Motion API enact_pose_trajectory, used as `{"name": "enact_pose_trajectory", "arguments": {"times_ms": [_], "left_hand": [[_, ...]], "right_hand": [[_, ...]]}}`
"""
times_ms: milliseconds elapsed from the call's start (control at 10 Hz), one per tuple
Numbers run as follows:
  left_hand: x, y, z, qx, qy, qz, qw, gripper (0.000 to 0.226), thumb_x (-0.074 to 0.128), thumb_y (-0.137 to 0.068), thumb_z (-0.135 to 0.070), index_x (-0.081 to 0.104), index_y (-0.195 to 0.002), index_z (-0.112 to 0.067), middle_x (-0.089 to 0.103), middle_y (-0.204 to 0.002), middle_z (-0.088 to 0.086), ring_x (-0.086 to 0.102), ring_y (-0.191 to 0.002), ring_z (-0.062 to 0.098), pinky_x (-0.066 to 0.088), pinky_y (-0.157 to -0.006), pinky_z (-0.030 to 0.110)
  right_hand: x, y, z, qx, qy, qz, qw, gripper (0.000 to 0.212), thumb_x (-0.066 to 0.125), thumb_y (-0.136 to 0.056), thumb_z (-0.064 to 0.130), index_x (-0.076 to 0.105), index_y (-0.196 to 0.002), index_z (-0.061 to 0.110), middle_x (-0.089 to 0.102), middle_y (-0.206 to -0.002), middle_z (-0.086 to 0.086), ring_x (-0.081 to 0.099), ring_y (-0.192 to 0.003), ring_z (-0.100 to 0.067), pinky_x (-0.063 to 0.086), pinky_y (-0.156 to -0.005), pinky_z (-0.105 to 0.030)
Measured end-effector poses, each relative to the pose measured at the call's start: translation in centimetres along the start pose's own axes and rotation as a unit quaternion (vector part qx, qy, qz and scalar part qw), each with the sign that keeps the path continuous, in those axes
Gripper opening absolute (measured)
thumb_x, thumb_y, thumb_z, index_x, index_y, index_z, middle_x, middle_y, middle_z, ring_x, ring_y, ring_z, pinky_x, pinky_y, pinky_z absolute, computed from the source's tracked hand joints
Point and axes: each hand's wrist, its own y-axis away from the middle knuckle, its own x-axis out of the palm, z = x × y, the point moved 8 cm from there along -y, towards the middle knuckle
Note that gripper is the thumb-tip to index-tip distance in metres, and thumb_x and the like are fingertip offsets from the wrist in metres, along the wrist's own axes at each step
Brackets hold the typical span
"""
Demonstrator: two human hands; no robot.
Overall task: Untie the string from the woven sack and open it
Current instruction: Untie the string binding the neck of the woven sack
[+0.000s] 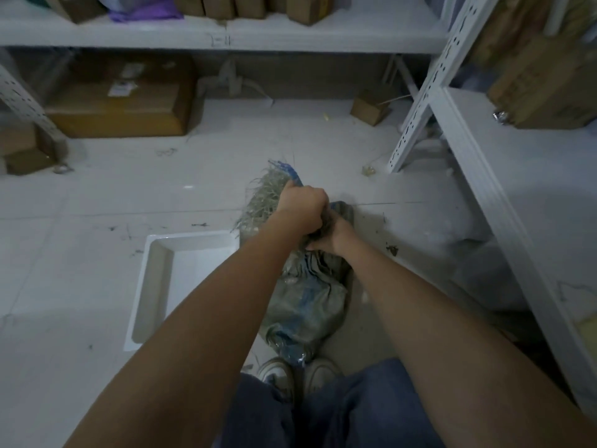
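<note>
Your left hand [302, 203] is closed in a fist on the upper end of the crumpled blue-and-clear plastic bag [307, 302], where a tuft of dry grey-green grass [261, 202] sticks out. Your right hand [329, 236] grips the gathered neck of the bag just below, touching the left hand. The bag stands on the white tiled floor [97, 195], just ahead of your pale shoes [277, 373]. A white rectangular plastic tray [151, 286] lies just beside it on the left. The white perforated metal shelving [416, 114] stands to the right.
</note>
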Motion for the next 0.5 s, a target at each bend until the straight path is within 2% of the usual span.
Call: {"name": "enact_pose_trajectory", "arguments": {"times_ms": [100, 200, 300, 400, 500], "left_hand": [[-2.5, 0.3, -1.9, 0.033, -0.056, -0.009, 0.998, 0.021, 0.045, -0.089, -0.007, 0.047, -0.070, -0.016, 0.046, -0.062, -0.001, 0.049, -0.067, 0.024, 0.032, -0.106, 0.040], [-4.3, 1.1, -3.4, 0.048, -0.064, -0.010, 0.997, 0.014, 0.046, -0.091, -0.012, 0.060, -0.091, -0.011, 0.063, -0.084, 0.005, 0.057, -0.083, 0.025, 0.029, -0.108, 0.041], [-5.9, 1.9, -3.2, 0.033, 0.087, -0.040, 0.995, 0.034, 0.055, -0.087, -0.028, 0.060, -0.120, -0.022, 0.059, -0.123, 0.007, 0.052, -0.118, 0.027, 0.030, -0.108, 0.041], [-8.5, 5.0, -0.4, -0.040, 0.335, -0.190, 0.922, 0.030, 0.059, -0.083, -0.027, 0.065, -0.112, -0.024, 0.063, -0.119, 0.004, 0.060, -0.104, 0.020, 0.047, -0.096, 0.040], [-8.1, 10.0, 5.1, -0.226, 0.450, -0.323, 0.801, 0.018, 0.054, -0.087, -0.018, 0.067, -0.100, -0.017, 0.068, -0.100, 0.001, 0.063, -0.092, 0.019, 0.049, -0.078, 0.030]], "right_hand": [[-2.1, 3.6, 2.7, -0.002, -0.040, -0.026, 0.999, 0.054, 0.060, -0.089, 0.018, 0.038, -0.137, 0.007, 0.048, -0.138, -0.012, 0.044, -0.126, -0.031, 0.040, -0.103, -0.039], [-3.5, 4.4, 2.2, 0.013, -0.086, -0.093, 0.992, 0.031, 0.045, -0.096, 0.011, 0.050, -0.124, 0.000, 0.056, -0.128, -0.018, 0.051, -0.117, -0.033, 0.047, -0.087, -0.032], [-3.7, 5.7, 1.4, 0.048, -0.251, -0.119, 0.960, 0.033, 0.049, -0.094, 0.008, 0.053, -0.125, -0.002, 0.055, -0.132, -0.019, 0.052, -0.122, -0.030, 0.037, -0.063, -0.004], [-5.9, 7.7, 6.0, -0.073, 0.236, -0.176, 0.953, 0.028, 0.031, -0.101, 0.008, 0.050, -0.119, -0.001, 0.052, -0.125, -0.020, 0.053, -0.111, -0.029, 0.043, -0.084, -0.012], [-6.9, 11.2, 3.3, 0.077, -0.337, -0.144, 0.927, 0.026, 0.033, -0.099, 0.000, 0.050, -0.116, -0.007, 0.052, -0.108, -0.009, 0.052, -0.076, -0.013, 0.048, -0.070, -0.025]]}}
